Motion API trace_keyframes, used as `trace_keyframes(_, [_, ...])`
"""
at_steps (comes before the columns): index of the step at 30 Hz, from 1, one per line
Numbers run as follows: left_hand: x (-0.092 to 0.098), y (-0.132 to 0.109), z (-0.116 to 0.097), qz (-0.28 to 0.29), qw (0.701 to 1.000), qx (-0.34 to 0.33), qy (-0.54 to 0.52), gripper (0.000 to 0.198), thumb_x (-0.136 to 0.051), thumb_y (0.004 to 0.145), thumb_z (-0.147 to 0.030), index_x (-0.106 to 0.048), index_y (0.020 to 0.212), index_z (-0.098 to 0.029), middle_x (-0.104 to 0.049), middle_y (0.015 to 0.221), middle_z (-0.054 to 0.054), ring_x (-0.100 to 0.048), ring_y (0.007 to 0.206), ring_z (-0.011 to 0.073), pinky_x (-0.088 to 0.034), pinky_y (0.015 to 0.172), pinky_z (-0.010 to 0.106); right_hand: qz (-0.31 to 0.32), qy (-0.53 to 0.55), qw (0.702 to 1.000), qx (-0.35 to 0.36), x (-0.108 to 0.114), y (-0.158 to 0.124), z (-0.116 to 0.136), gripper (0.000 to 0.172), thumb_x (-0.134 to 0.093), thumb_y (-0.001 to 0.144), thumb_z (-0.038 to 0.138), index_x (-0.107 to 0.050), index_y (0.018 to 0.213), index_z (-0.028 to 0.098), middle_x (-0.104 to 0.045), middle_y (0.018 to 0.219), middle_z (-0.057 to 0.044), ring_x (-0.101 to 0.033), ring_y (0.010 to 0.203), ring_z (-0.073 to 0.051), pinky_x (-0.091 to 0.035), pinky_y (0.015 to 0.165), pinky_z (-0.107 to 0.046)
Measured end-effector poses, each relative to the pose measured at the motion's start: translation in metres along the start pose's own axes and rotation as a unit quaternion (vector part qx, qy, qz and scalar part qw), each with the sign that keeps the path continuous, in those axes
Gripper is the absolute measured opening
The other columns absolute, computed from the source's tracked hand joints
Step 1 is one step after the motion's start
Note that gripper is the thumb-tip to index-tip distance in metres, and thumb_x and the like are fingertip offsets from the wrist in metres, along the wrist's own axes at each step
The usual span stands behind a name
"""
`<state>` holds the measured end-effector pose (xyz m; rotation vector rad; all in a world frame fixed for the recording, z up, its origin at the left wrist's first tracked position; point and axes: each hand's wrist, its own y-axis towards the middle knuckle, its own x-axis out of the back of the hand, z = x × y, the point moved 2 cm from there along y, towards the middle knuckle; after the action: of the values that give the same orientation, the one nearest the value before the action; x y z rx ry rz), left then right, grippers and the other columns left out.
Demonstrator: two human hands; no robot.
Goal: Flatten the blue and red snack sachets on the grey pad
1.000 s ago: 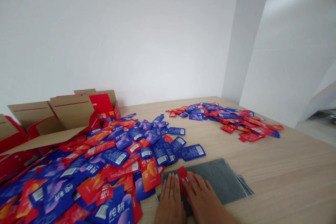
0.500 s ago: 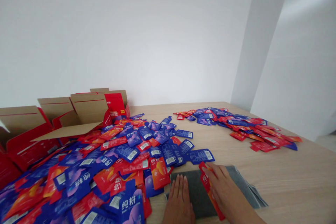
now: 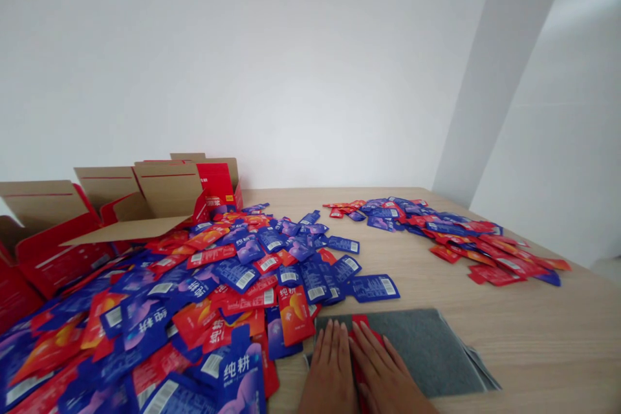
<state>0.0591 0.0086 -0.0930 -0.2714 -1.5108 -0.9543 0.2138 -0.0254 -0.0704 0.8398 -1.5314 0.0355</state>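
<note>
A red sachet (image 3: 360, 319) lies on a dark grey cloth (image 3: 422, 336) at the front of the table, mostly covered by my right hand (image 3: 383, 365). That hand rests flat over it with the fingers stretched out. Close beside it, my left hand (image 3: 332, 362) also lies flat on the cloth's left part, fingers straight and together. Only the sachet's top end and a strip along its left side show. Left of my hands spreads a big heap of blue and red sachets (image 3: 242, 275), a red one (image 3: 294, 314) near the cloth's edge.
Open red cardboard boxes (image 3: 165, 191) with brown insides stand at the back left behind the heap. A second pile of blue and red sachets (image 3: 451, 233) lies at the back right of the wooden table (image 3: 485, 310). A white wall rises behind.
My right hand has moved left with the red sachet, from the cloth's middle to beside my left hand. The sachet now lies on the cloth under my flattened fingers. My left hand stays put.
</note>
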Motion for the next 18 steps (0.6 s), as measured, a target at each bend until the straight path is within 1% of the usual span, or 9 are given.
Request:
trace_keyframes(3, [0.005,0.002,-0.002,0.018,0.999,0.023,-0.019,0.066,-0.036,0.075,-0.006,-0.026,0.14,-0.008,-0.037,0.139,0.014,-0.033,0.129,0.0271,-0.036,0.1,0.041,0.046,-0.011,0.998,-0.027,0.001,-0.008,-0.008,0.06,-0.043,0.076,0.017,-0.04,0.136,0.016,-0.036,0.142,-0.012,-0.04,0.126,-0.027,-0.041,0.095,-0.039])
trace_keyframes(5, [0.009,0.004,-0.004,0.033,0.998,0.039,-0.034,0.064,-0.036,0.076,-0.008,-0.028,0.139,-0.007,-0.037,0.139,0.014,-0.032,0.129,0.0276,-0.036,0.101,0.041,0.081,-0.001,0.996,-0.049,0.004,-0.01,-0.014,0.061,-0.043,0.074,0.016,-0.041,0.135,0.014,-0.033,0.143,-0.014,-0.038,0.128,-0.029,-0.039,0.096,-0.041])
trace_keyframes(7, [0.012,0.005,-0.004,0.04,0.997,0.044,-0.04,0.061,-0.036,0.077,-0.009,-0.031,0.138,-0.006,-0.038,0.138,0.015,-0.034,0.128,0.028,-0.037,0.1,0.04,0.101,0.01,0.993,-0.067,0.003,-0.011,-0.014,0.062,-0.043,0.074,0.017,-0.041,0.136,0.014,-0.031,0.143,-0.015,-0.035,0.129,-0.03,-0.038,0.097,-0.044])
trace_keyframes(8, [0.013,0.005,-0.004,0.041,0.997,0.043,-0.041,0.06,-0.036,0.078,-0.009,-0.033,0.137,-0.005,-0.039,0.137,0.015,-0.035,0.127,0.028,-0.038,0.099,0.04,0.103,0.013,0.992,-0.068,0.0,-0.01,-0.012,0.063,-0.042,0.074,0.017,-0.04,0.137,0.014,-0.031,0.144,-0.014,-0.034,0.13,-0.03,-0.037,0.098,-0.044])
trace_keyframes(10, [0.013,0.005,-0.003,0.035,0.998,0.033,-0.039,0.06,-0.036,0.078,-0.008,-0.032,0.137,-0.006,-0.039,0.138,0.015,-0.035,0.127,0.0277,-0.038,0.099,0.04,0.088,0.016,0.995,-0.048,-0.007,-0.006,-0.003,0.064,-0.041,0.076,0.019,-0.035,0.139,0.016,-0.033,0.143,-0.013,-0.035,0.129,-0.028,-0.037,0.098,-0.043])
trace_keyframes(13, [0.012,0.002,-0.001,0.02,0.999,0.019,-0.035,0.063,-0.036,0.079,-0.008,-0.025,0.14,-0.008,-0.036,0.14,0.014,-0.033,0.128,0.0271,-0.037,0.1,0.04,0.046,0.003,0.999,-0.012,-0.013,-0.001,0.013,0.065,-0.041,0.078,0.02,-0.03,0.142,0.017,-0.037,0.142,-0.011,-0.038,0.128,-0.025,-0.036,0.098,-0.039])
trace_keyframes(15, [0.012,0.0,0.0,0.014,0.999,0.015,-0.033,0.064,-0.037,0.08,-0.01,-0.019,0.142,-0.007,-0.033,0.141,0.015,-0.03,0.13,0.0276,-0.036,0.1,0.04,0.032,-0.005,0.999,-0.004,-0.01,-0.001,0.017,0.065,-0.041,0.078,0.019,-0.03,0.141,0.017,-0.038,0.142,-0.01,-0.037,0.128,-0.025,-0.034,0.099,-0.039])
trace_keyframes(18, [0.012,-0.002,0.0,0.014,0.999,0.015,-0.031,0.066,-0.037,0.082,-0.01,-0.013,0.143,-0.006,-0.033,0.141,0.017,-0.027,0.131,0.0275,-0.034,0.101,0.04,0.048,-0.007,0.999,-0.019,0.0,-0.006,0.011,0.064,-0.042,0.075,0.018,-0.037,0.138,0.016,-0.036,0.143,-0.012,-0.036,0.128,-0.028,-0.034,0.099,-0.043])
